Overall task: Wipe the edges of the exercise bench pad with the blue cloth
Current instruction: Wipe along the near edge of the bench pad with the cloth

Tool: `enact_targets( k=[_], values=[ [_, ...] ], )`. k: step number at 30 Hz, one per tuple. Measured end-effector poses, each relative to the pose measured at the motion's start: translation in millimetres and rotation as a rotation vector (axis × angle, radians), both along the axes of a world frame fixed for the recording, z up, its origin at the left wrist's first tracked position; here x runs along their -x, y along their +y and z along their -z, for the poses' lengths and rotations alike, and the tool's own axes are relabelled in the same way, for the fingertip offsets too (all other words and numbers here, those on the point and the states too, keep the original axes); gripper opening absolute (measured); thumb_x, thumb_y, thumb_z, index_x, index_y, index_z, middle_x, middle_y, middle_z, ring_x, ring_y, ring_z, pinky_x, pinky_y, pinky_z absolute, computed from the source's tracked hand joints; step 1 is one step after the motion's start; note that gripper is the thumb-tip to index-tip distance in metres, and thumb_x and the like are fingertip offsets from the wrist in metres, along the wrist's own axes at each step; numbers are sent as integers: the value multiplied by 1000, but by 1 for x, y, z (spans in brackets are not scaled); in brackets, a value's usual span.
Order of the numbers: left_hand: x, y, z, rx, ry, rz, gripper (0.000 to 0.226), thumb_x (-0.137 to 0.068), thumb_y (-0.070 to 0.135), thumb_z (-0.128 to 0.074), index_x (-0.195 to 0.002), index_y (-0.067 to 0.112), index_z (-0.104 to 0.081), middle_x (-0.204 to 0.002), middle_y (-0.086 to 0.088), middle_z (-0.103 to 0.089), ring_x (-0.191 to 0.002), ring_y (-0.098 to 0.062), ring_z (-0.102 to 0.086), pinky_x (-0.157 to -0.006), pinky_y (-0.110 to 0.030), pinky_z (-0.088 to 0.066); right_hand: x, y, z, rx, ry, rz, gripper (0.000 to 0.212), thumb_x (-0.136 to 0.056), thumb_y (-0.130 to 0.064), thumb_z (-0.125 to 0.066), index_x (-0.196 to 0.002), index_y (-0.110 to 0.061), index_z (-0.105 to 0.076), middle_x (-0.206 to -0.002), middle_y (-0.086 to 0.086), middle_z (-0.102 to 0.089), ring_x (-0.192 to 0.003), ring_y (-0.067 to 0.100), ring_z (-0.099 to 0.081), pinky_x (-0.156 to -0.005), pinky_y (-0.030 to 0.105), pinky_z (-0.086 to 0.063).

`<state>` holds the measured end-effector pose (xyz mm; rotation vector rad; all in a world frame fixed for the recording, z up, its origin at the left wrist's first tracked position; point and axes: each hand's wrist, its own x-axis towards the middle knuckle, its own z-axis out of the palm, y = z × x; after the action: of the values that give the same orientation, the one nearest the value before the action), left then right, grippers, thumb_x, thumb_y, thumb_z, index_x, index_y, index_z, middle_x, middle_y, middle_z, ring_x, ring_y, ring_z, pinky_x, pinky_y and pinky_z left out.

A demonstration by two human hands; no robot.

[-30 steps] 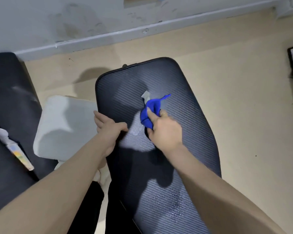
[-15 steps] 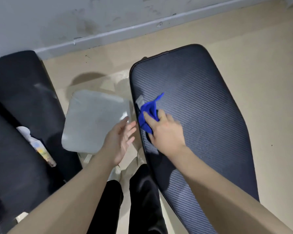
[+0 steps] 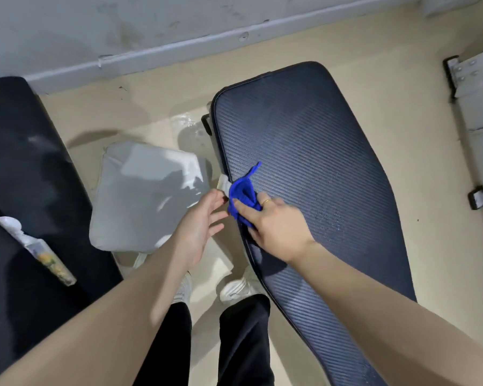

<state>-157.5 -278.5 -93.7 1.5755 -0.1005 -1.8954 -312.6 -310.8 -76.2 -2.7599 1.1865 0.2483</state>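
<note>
Bench pad (image 3: 304, 151) near end cut by frame edge; blue cloth (image 3: 241, 195) partly under right hand (image 3: 273, 227).

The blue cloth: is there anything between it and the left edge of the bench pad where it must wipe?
Nothing visible does. The right hand already presses the blue cloth on the left edge of the bench pad. The left hand is open beside that edge, close to the cloth, not on the pad.

**Bare arms, black trousers, pale shoes**

Both forearms are bare, with no sleeves in view. The right hand (image 3: 276, 229) wears a thin gold ring (image 3: 266, 202) on one finger; the left hand (image 3: 200, 227) shows no jewellery. Black trousers (image 3: 243, 338) cover both legs at six o'clock, above white shoes (image 3: 234, 288) with faint side stripes.
</note>
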Motion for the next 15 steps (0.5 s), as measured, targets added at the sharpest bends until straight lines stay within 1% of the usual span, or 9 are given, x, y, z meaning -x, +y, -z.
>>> enact_targets(
  k=[1, 2, 4, 6, 8, 10, 12, 14, 15],
  values=[
    [1, 1, -4, -24, 1, 7, 41, -99, 40, -30, -132, 27, -51, -142, -9, -47, -114, -20, -54, -91, -29, -39, 8, 11, -3, -23, 21, -91, 59, -54, -34, -81, -111, -31, -66, -77, 6, -62, -54, 25, -59, -39, 25, -44],
    [1, 2, -8, -40, -6, 31, 41, -99, 41, -30, -132, 29, -51, -142, -5, -48, -113, -20, -53, -91, -29, -39, 13, 17, -7, -55, 56, -147, 60, -53, -37, -81, -111, -34, -66, -78, 4, -63, -55, 23, -59, -42, 24, -45],
    [4, 4, -13, -61, -25, 82, 43, -99, 43, -28, -135, 30, -49, -137, 7, -46, -108, -16, -53, -91, -28, -40, 20, 12, -6, -62, 128, -134, 59, -53, -38, -81, -110, -36, -66, -78, 3, -63, -56, 23, -60, -45, 26, -46],
    [7, 6, -15, -64, -50, 126, 47, -100, 45, -25, -139, 27, -44, -134, 4, -49, -107, -16, -54, -91, -29, -39, 14, -7, -7, -16, 123, 85, 55, -61, -34, -80, -114, -34, -65, -81, 7, -61, -61, 28, -61, -48, 30, -47],
    [7, 9, -13, -36, -68, 157, 50, -100, 45, -23, -142, 24, -41, -139, 1, -51, -110, -16, -53, -93, -30, -38, 5, -33, -9, -23, 123, 376, 48, -83, -33, -64, -129, -33, -52, -101, 12, -57, -85, 32, -59, -62, 37, -48],
    [8, 11, -10, -19, -76, 179, 52, -100, 46, -23, -141, 21, -41, -144, 2, -47, -114, -15, -50, -95, -30, -36, 6, -40, -3, -83, 116, 518, 45, -93, -33, -48, -137, -33, -40, -115, 13, -49, -100, 33, -52, -71, 40, -44],
    [13, 13, -14, -17, -88, 160, 53, -100, 45, -24, -140, 18, -43, -146, 4, -44, -115, -13, -48, -96, -29, -34, 4, -21, -7, -84, 68, 471, 46, -88, -29, -53, -134, -30, -44, -111, 14, -51, -94, 35, -54, -67, 39, -45],
    [23, 14, -19, -29, -111, 95, 48, -100, 39, -28, -138, 15, -45, -140, 3, -49, -113, -11, -49, -96, -28, -34, 9, 13, -12, -132, 22, 338, 54, -71, -26, -71, -123, -27, -57, -93, 14, -58, -75, 35, -60, -54, 36, -48],
    [29, 13, -24, -35, -122, 56, 42, -100, 34, -30, -133, 16, -49, -131, 4, -54, -110, -9, -51, -96, -26, -36, 14, 29, -13, -152, 22, 255, 58, -61, -27, -77, -117, -27, -62, -85, 13, -60, -65, 33, -61, -49, 34, -49]
  ],
)
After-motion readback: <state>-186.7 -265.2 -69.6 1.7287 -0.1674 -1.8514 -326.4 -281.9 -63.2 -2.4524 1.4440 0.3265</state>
